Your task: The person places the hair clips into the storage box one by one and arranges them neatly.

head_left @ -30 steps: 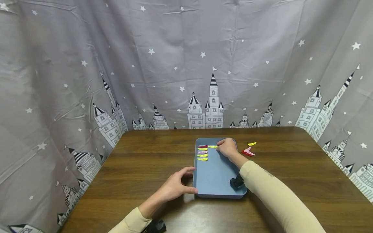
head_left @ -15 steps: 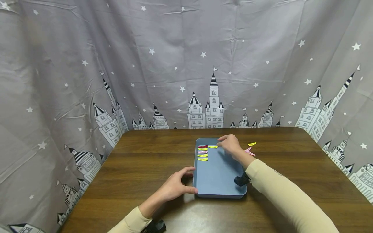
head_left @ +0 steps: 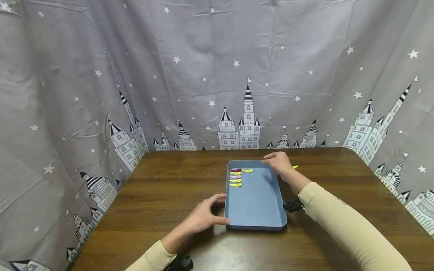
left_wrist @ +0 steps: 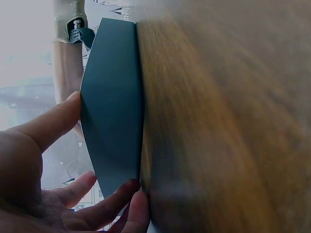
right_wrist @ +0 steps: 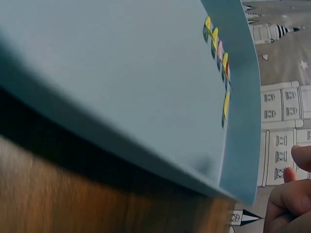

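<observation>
A shallow blue-grey tray (head_left: 255,203) lies on the wooden table. Several snap hair clips form a column along its far left inside, with a dark red clip (head_left: 235,170) at the top, then yellow ones and a pink clip (head_left: 235,177). One yellow hair clip (head_left: 247,170) lies just right of the red one. My left hand (head_left: 203,216) rests at the tray's left side, thumb and fingertips against the wall (left_wrist: 112,97). Nothing shows between the loosely bent fingers of my right hand (head_left: 278,162), which hovers over the tray's far right corner.
Right of the tray, a yellow hair clip (head_left: 295,166) on the table (head_left: 339,188) peeks out from behind my right wrist. A grey curtain (head_left: 190,94) with castles and stars hangs behind the table.
My right hand has let go of the yellow hair clip beside the red one and moved right, now hiding the pink and red clips on the table. My left hand has stayed put.
</observation>
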Tool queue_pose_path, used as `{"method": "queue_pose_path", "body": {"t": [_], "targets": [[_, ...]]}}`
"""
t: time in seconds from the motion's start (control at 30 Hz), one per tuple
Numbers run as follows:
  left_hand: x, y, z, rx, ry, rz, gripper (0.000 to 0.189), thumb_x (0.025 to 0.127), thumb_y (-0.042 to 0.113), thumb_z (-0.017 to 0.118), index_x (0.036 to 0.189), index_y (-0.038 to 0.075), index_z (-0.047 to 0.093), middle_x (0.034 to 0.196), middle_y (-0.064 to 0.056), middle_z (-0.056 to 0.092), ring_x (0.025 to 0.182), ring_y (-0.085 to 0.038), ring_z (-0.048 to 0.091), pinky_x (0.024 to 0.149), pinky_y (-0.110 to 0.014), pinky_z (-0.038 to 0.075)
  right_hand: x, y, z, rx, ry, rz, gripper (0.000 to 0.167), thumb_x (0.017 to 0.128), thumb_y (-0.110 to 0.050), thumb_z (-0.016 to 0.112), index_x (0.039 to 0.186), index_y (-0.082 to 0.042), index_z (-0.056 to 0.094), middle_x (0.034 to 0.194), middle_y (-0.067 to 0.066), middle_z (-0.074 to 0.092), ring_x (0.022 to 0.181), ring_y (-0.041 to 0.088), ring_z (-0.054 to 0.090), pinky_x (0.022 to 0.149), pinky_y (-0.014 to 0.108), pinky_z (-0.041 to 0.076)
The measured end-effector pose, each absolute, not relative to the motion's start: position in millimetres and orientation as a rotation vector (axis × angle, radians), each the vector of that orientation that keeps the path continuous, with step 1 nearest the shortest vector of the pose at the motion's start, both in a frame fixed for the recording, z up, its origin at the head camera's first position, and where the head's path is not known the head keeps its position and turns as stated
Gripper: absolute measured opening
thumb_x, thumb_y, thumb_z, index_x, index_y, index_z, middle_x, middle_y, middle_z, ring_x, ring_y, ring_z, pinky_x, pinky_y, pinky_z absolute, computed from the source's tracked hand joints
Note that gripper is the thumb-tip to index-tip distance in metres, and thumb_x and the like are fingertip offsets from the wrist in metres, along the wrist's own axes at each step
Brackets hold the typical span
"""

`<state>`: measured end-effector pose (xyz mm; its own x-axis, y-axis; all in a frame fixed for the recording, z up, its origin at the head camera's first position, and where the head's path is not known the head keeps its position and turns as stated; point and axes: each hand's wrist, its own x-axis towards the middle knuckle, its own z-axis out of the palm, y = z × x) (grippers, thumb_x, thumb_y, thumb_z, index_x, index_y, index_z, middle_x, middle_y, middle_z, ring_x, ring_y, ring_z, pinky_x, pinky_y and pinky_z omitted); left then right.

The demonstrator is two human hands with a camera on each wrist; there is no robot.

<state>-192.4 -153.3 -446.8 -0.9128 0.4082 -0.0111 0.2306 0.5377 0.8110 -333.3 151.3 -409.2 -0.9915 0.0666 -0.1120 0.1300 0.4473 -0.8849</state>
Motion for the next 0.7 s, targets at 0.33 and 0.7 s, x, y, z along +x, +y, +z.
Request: {"method": "queue_pose_path", "body": {"t": [0.33, 0.7], "targets": [[-192.5, -153.4, -447.4, 0.541, 2.578, 1.306, 0.080, 0.077, 0.032, 0.088, 0.144, 0.010, 0.050, 0.130, -0.014, 0.066, 0.127, -0.033, 0.057, 0.106, -0.057, 0.039, -332.7, 178.6, -401.7, 0.151, 2.610, -1.601, 0.038, 0.094, -0.019, 0.068, 0.126, 0.001, 0.066, 0.059, -0.011, 0.043, 0.045, 0.005, 0.028, 0.045, 0.025, 0.030], [-192.9, -153.1, -447.1, 0.536, 2.580, 1.303, 0.080, 0.078, 0.032, 0.087, 0.145, 0.010, 0.050, 0.131, -0.014, 0.065, 0.128, -0.032, 0.057, 0.107, -0.057, 0.039, -332.1, 211.2, -406.4, 0.190, 2.644, -1.535, 0.039, 0.096, -0.021, 0.064, 0.127, 0.004, 0.064, 0.116, 0.018, 0.065, 0.046, 0.003, 0.035, 0.047, 0.022, 0.037]]}}
